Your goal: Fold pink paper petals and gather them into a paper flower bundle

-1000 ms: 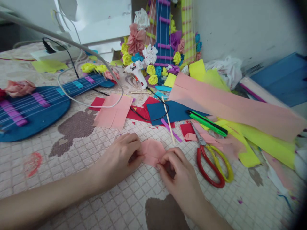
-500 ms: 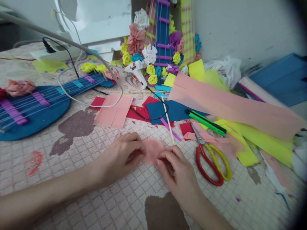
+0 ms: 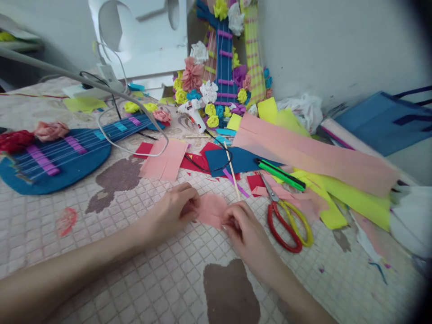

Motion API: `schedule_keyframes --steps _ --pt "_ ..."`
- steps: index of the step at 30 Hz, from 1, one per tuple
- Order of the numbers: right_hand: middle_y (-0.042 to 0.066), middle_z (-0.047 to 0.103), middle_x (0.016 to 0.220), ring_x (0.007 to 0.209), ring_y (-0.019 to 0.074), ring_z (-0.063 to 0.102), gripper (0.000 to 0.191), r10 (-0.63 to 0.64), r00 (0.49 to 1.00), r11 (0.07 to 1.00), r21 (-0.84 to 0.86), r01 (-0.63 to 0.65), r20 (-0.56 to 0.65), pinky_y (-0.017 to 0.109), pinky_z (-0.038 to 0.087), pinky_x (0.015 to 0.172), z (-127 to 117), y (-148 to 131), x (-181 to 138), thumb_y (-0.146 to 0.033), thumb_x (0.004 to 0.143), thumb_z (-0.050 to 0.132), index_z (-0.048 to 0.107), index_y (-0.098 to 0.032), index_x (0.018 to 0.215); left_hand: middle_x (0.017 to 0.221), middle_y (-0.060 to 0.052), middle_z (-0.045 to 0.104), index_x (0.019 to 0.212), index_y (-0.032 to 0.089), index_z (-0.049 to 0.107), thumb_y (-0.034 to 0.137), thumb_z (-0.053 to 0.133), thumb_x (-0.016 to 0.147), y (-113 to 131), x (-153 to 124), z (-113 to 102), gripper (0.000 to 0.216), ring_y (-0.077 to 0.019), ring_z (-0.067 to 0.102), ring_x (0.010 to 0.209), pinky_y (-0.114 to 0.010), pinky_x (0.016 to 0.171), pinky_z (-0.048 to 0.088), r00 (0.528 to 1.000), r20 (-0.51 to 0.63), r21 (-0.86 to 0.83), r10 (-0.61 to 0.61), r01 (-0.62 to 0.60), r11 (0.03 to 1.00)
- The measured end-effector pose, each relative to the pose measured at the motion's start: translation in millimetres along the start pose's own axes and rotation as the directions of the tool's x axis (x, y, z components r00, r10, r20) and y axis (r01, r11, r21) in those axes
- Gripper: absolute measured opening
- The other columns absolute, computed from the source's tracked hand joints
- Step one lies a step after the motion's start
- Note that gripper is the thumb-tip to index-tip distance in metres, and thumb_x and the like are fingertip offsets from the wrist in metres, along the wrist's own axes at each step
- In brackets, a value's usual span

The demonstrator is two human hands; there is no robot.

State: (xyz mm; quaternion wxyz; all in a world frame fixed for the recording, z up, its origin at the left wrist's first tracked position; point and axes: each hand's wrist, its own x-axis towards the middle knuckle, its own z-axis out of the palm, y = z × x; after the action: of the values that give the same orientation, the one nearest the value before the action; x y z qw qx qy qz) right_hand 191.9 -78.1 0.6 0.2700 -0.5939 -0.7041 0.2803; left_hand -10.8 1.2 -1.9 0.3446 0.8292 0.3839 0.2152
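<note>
A small pink piece of crepe paper [image 3: 211, 209] is stretched between my two hands, just above the patterned tablecloth. My left hand [image 3: 177, 207] pinches its left edge, thumb against fingers. The right edge is gripped by the fingertips of my right hand [image 3: 245, 227]. Beside my right hand lie scissors [image 3: 286, 220] with one red and one yellow handle loop, blades pointing away. A thin wooden stick [image 3: 232, 173] rests beyond the paper. Farther off, a stack of pink paper squares [image 3: 164, 159] lies near red paper and a blue sheet [image 3: 236, 161].
A blue paper guitar [image 3: 64, 155] with flowers lies at the left. A white glue gun [image 3: 194, 114] stands at the back, its cord trailing forward. To the right are a green cutter knife [image 3: 281, 175], a long pink strip [image 3: 313, 153] and yellow strips [image 3: 354, 200].
The view has shifted, showing more of the back and left. My hands keep hold of the pink crepe paper, which looks drawn slightly wider between them.
</note>
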Motion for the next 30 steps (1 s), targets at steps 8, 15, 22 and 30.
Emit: schedule_keyframes --steps 8,15,22,30 --pt "-0.001 0.053 0.079 0.068 0.0126 0.053 0.003 0.083 0.991 0.966 0.255 -0.053 -0.108 0.024 0.042 0.059 -9.7 12.9 6.7 -0.019 0.085 0.049 0.048 -0.021 0.087 0.075 0.0 0.055 0.08 0.016 0.054 0.02 0.054 0.075 -5.1 0.2 -2.4 0.006 -0.0121 0.053 0.065 -0.023 0.057 0.042 0.996 -0.084 -0.11 -0.042 0.032 0.993" --pt "0.002 0.058 0.082 0.07 0.0152 0.057 0.011 0.086 0.976 0.987 0.154 -0.055 -0.2 0.028 0.046 0.065 -10.4 17.1 7.9 -0.022 0.083 0.049 0.053 -0.02 0.094 0.084 -0.005 0.06 0.085 0.015 0.058 0.023 0.048 0.078 3.5 22.7 -16.8 0.015 -0.0143 0.055 0.067 -0.026 0.06 0.042 0.995 -0.015 0.06 -0.102 0.103 0.993" --pt "0.003 0.059 0.081 0.066 0.0154 0.057 0.015 0.02 0.976 0.997 -0.069 -0.036 -0.217 0.028 0.047 0.062 -10.4 17.7 10.0 -0.016 0.075 0.053 0.056 -0.018 0.091 0.07 0.001 0.061 0.076 0.017 0.06 0.021 0.062 0.063 8.2 37.8 -15.5 0.014 -0.0137 0.055 0.063 -0.021 0.052 0.036 0.977 0.137 0.107 -0.162 0.148 0.983" --pt "0.002 0.056 0.081 0.071 0.0164 0.057 0.008 -0.025 0.984 0.981 -0.193 -0.009 -0.175 0.03 0.046 0.064 -5.1 15.6 14.2 -0.013 0.076 0.054 0.051 -0.02 0.078 0.076 -0.002 0.062 0.077 0.016 0.061 0.024 0.062 0.067 3.3 34.7 -12.4 0.013 -0.0135 0.055 0.064 -0.021 0.054 0.039 0.995 0.063 0.051 -0.077 0.074 0.996"
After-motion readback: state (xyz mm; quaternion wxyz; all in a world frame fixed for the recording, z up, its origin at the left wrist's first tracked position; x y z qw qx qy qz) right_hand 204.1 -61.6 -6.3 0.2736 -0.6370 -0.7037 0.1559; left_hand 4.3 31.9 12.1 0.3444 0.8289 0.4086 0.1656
